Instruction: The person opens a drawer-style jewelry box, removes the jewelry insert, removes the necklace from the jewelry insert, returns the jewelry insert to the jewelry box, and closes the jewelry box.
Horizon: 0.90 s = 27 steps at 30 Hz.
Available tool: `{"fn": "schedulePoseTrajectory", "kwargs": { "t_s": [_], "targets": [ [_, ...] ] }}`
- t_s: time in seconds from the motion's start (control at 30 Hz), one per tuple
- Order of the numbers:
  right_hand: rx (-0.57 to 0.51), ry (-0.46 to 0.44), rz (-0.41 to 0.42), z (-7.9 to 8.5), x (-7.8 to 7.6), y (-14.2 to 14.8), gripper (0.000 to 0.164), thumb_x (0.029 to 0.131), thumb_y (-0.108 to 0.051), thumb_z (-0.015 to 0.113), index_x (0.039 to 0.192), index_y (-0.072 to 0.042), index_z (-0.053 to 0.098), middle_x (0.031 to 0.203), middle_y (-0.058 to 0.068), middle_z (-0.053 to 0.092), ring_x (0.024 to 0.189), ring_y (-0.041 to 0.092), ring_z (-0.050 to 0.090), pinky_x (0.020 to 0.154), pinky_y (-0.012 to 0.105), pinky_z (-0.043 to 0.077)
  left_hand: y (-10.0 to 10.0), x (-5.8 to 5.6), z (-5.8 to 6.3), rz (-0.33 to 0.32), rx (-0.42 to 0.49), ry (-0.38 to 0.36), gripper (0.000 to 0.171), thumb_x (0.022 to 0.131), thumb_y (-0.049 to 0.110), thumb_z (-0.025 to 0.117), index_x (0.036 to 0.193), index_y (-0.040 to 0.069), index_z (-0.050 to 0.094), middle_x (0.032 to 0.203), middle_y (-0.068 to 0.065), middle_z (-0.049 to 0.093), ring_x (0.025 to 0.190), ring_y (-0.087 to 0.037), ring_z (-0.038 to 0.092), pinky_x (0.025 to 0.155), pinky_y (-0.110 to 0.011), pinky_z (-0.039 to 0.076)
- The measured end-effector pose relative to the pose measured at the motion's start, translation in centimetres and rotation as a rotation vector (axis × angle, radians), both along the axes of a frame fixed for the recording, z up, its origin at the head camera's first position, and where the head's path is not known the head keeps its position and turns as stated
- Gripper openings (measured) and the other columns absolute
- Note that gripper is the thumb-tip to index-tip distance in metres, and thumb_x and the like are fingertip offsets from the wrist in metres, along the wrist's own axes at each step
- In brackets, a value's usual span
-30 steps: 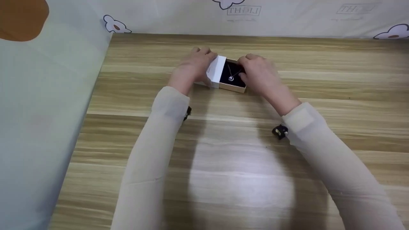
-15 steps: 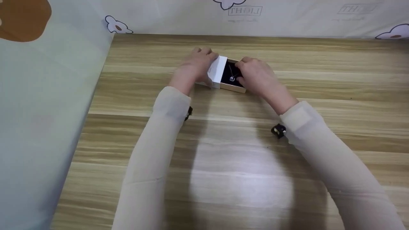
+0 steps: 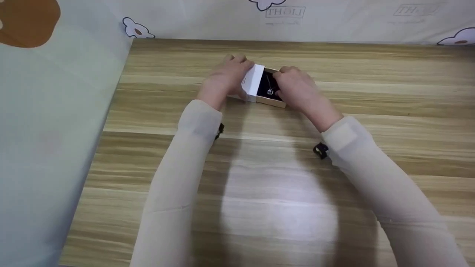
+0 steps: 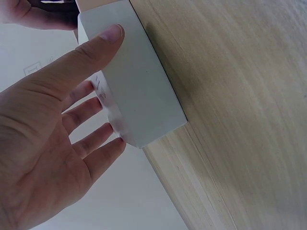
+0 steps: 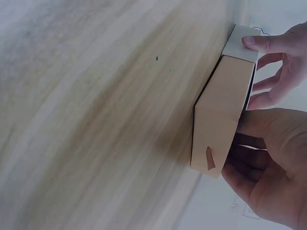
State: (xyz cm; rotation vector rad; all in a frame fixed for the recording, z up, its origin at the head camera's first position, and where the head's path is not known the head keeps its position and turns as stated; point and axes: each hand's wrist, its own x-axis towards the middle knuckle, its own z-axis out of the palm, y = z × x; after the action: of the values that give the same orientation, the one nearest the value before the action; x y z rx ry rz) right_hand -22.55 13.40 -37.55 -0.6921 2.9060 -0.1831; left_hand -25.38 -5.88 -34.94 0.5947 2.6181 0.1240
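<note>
A small necklace box lies near the table's back, its tan tray (image 3: 272, 102) pulled partly out of a white sleeve (image 3: 256, 76). Inside the tray, a black insert (image 3: 264, 84) bears a silver chain with a round pendant (image 3: 270, 91). My left hand (image 3: 225, 78) grips the sleeve, thumb on the near side and fingers along the top and far side. The right hand (image 3: 297, 87) bends its thumb and fingertips down into the tray's right end, onto the insert; fingertips are hidden there. A brown pull tab (image 5: 210, 159) shows on the tray's end wall.
The wood-grain table (image 3: 371, 81) stretches toward me and to the right. A white sheet with flower prints (image 3: 207, 20) stands along the back, and a pale covering (image 3: 55, 129) borders the left edge. Black wrist cameras (image 3: 320, 151) sit under both cuffs.
My right hand has shifted slightly left, its fingertips moving from the tray's right end further in over the insert. The left hand and the box stay nearly in place.
</note>
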Motion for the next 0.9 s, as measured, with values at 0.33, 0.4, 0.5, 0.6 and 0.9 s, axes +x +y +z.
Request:
{"fn": "schedulePoseTrajectory", "kwargs": {
  "t_s": [0.33,0.4,0.5,0.6,0.9],
  "targets": [
    [-0.025,0.030,-0.003,-0.6,-0.1,-0.1,0.040,0.089,-0.006,0.068,0.124,0.010,0.059,0.114,0.026,0.061,0.106,0.043,0.057,0.095,0.053,0.051,0.1,-0.2,-0.1,-0.002,-0.013,0.002,0.098,0.079,0.029,0.084,0.158,0.016,0.027,0.159,-0.009,0.031,0.145,-0.032,0.028,0.121,-0.043,0.031],
    [-0.025,0.032,-0.006,-0.7,-0.1,-0.1,0.040,0.089,-0.006,0.069,0.124,0.010,0.058,0.115,0.026,0.061,0.106,0.042,0.057,0.096,0.053,0.050,0.1,-0.2,-0.1,-0.002,-0.013,0.001,0.098,0.079,0.029,0.084,0.158,0.016,0.027,0.159,-0.009,0.031,0.144,-0.032,0.028,0.121,-0.043,0.031],
    [-0.030,0.045,-0.008,-0.9,-0.1,-0.1,0.041,0.088,-0.005,0.068,0.125,0.010,0.058,0.115,0.026,0.061,0.107,0.043,0.056,0.097,0.052,0.050,0.1,-0.2,-0.2,0.000,-0.003,0.000,0.097,0.079,0.028,0.085,0.157,0.015,0.029,0.158,-0.009,0.032,0.144,-0.032,0.028,0.121,-0.043,0.032],
    [-0.036,0.069,-0.006,-1.0,0.0,-0.1,0.040,0.088,-0.004,0.067,0.124,0.009,0.058,0.114,0.026,0.061,0.106,0.043,0.057,0.096,0.052,0.050,0.1,-0.3,-0.2,0.003,0.005,0.002,0.095,0.079,0.028,0.085,0.156,0.015,0.031,0.157,-0.009,0.033,0.144,-0.032,0.029,0.121,-0.043,0.032],
    [-0.064,0.082,-0.017,-1.3,0.1,0.0,0.044,0.086,-0.003,0.069,0.126,0.009,0.056,0.116,0.027,0.060,0.108,0.044,0.054,0.098,0.053,0.048,0.2,-0.2,-0.2,0.009,-0.002,0.004,0.096,0.079,0.029,0.084,0.157,0.016,0.030,0.158,-0.008,0.032,0.145,-0.032,0.028,0.122,-0.043,0.031]
  ]
}}
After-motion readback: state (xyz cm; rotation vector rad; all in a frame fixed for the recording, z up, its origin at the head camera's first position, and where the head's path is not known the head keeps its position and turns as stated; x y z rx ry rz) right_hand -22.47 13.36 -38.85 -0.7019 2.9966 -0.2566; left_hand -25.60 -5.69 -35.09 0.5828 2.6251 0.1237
